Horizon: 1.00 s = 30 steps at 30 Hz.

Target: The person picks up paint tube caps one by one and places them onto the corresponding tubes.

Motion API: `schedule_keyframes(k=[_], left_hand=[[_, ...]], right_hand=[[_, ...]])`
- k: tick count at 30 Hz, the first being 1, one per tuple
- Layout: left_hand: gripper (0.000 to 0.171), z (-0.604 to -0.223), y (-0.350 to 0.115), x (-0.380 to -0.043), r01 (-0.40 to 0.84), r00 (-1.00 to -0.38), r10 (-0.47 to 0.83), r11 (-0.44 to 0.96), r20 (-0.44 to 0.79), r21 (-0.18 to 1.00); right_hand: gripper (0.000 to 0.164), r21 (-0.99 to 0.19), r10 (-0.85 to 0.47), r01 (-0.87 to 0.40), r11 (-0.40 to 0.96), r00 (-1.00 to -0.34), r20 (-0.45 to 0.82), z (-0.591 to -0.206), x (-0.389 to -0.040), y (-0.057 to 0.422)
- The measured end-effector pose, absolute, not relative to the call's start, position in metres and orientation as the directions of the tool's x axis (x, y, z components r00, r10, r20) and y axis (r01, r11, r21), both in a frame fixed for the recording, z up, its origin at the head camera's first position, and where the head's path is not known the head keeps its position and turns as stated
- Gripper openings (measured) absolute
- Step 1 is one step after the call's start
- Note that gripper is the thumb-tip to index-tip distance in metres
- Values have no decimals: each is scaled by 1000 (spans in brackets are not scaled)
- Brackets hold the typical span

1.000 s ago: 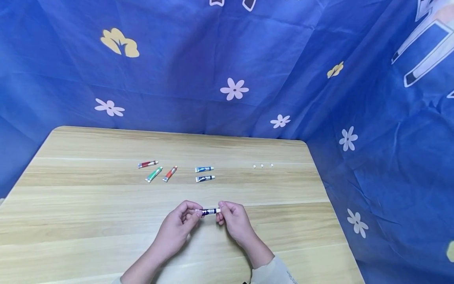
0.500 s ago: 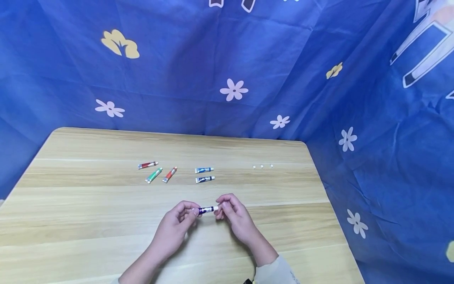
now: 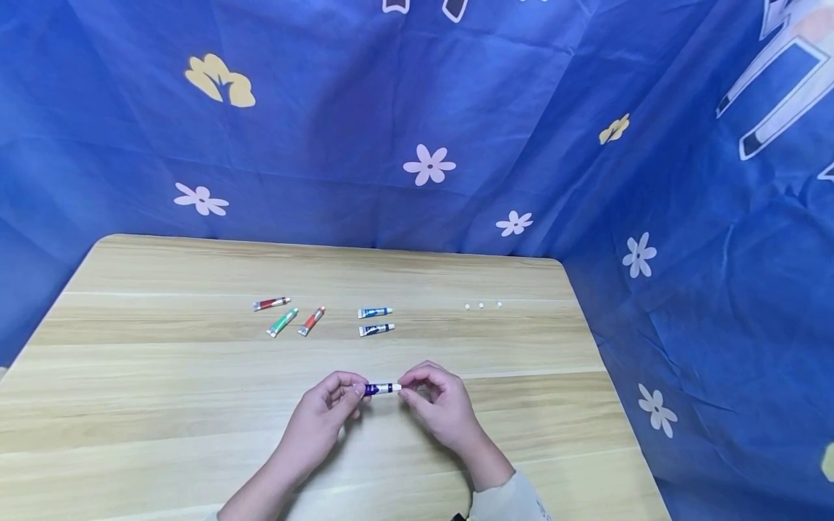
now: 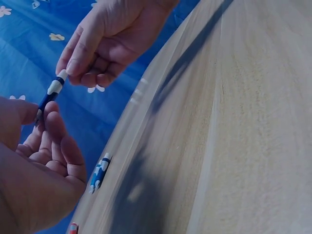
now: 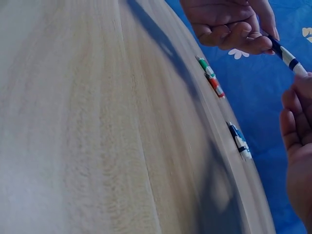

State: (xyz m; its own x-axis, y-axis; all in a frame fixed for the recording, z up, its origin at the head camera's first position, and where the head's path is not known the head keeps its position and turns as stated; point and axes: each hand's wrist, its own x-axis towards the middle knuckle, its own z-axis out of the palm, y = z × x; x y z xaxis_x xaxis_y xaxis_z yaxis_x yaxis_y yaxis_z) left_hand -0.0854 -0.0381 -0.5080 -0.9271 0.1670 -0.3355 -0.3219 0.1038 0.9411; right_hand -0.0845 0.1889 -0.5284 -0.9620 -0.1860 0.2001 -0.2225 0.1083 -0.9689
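A small dark purple paint tube (image 3: 380,388) with a white cap is held level above the table, between both hands. My left hand (image 3: 319,416) pinches its tail end between thumb and forefinger. At the other end, the thumb and forefinger of my right hand (image 3: 444,407) pinch the white cap. The left wrist view shows the tube (image 4: 51,93) running from one hand to the other. In the right wrist view, the tube (image 5: 284,54) has a dark band just below the cap.
Beyond the hands on the wooden table (image 3: 195,405) lie a dark red tube (image 3: 271,304), a green tube (image 3: 283,322), an orange-red tube (image 3: 312,320), a blue tube (image 3: 374,312) and a dark blue tube (image 3: 376,329). Three tiny white pieces (image 3: 481,305) sit at right. Blue cloth (image 3: 313,145) hangs behind.
My right hand's fingers, spread looser around the cap half a second ago, now pinch it. The cap end has dipped slightly, so the tube lies more level. The left hand stays nearly still.
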Motion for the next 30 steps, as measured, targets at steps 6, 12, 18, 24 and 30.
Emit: schedule_keyframes(k=[6,12,18,24,30], left_hand=[[20,-508,-39,-85,-327,-927,163,93,-339,940],[19,-508,-39,-84,-306,-937,149,89,-316,948],[23,-512,-42,-85,-277,-950,119,106,-289,955],[25,-514,-44,-86,-272,-953,102,121,-285,955],[26,-514,-44,-85,-269,-953,112,122,-283,955]], right_hand=[[10,-943,-179,-279,181,-952,247,-530,-85,189],[9,-956,-153,-203,209,-973,173,-533,-85,187],[14,-982,-175,-86,171,-983,56,-535,-84,185],[23,-990,-219,62,128,-972,-90,-532,-85,184],[22,-962,-282,272,-19,-925,-256,-531,-88,182]])
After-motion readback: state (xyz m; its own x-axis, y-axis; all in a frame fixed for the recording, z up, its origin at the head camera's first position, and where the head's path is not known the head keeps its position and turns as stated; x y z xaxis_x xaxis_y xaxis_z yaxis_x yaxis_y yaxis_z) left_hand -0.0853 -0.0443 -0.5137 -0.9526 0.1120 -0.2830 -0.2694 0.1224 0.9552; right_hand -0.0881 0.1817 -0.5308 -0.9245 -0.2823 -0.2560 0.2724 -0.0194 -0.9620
